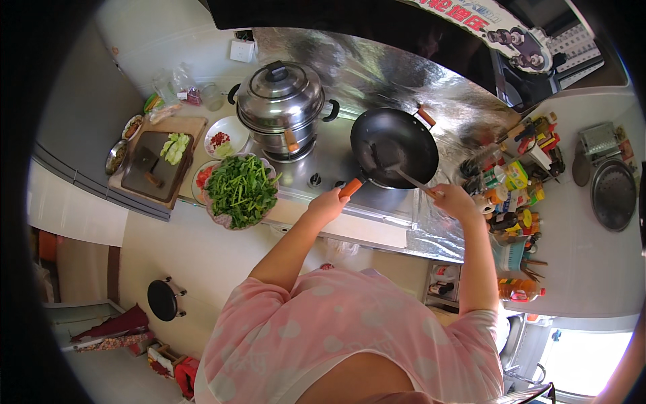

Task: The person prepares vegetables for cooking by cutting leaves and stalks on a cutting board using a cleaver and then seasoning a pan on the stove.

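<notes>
My left hand (328,204) grips the orange handle of a black wok (376,126) on the right side of the stove. In my right hand (454,201) is a spatula (411,179) with a wooden handle, its metal blade inside the wok near the front wall. A little dark liquid or residue seems to lie in the wok; I cannot tell which. To the wok's left stands a lidded stainless steel steamer pot (280,106). A bowl heaped with chopped leafy greens (242,189) is at the counter's front edge.
At the left, a cutting board (156,166) holds sliced green vegetable and a cleaver. A white plate (236,129) bears chopped red pieces; another has tomato pieces. Sauce bottles (504,219) crowd the right wall. A range hood (353,30) overhangs the stove. A black stool (162,300) stands behind, left.
</notes>
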`<state>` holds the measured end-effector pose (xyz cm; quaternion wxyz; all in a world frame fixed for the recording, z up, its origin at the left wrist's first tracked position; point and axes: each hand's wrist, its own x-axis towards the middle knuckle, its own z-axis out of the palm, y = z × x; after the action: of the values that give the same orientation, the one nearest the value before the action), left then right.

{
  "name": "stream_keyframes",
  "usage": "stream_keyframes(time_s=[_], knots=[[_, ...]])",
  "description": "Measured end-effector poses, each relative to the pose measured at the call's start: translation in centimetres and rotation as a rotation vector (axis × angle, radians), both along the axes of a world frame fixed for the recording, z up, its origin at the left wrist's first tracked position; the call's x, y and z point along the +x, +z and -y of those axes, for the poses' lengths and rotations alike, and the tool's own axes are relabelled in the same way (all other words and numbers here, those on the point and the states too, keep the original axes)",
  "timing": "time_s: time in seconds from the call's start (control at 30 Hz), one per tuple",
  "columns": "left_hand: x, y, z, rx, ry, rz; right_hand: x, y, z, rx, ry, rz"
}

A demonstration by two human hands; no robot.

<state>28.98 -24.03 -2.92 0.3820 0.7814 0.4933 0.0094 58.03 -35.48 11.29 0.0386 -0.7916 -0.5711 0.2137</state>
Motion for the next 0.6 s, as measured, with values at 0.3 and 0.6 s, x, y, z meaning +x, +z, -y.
stream_keyframes(time_s=[0.3,0.6], knots=[[0.9,-0.6,-0.2,-0.005,-0.009,0.047,-0.3,-1.5,-0.5,0.057,-0.013,0.179],[-0.2,-0.5,0.0,-0.027,0.044,0.037,-0.2,1.6,1.3,-0.05,0.02,0.052]])
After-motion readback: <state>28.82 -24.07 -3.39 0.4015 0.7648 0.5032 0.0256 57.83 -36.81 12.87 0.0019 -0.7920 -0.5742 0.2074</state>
